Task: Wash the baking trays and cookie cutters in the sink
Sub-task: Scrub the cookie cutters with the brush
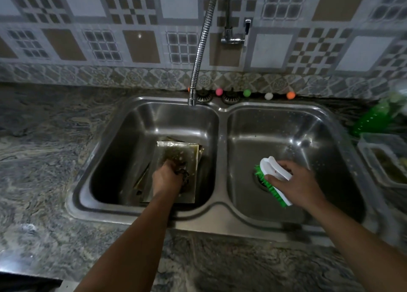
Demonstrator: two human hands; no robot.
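Note:
A greasy baking tray [176, 157] lies in the left basin of the steel double sink [220, 212], with other trays stacked partly under it. My left hand [168, 178] is down on the tray, closed around a dark cookie cutter [184, 173]. Over the right basin, above the drain, my right hand [293, 181] grips a white scrubbing brush with green bristles [274, 179].
A flexible metal faucet hose [201, 47] hangs over the left basin's back edge. Small coloured balls [246, 92] line the back rim. A green bottle [372, 119] and a clear container [387, 161] stand on the counter to the right. Granite counter [44, 170] surrounds the sink.

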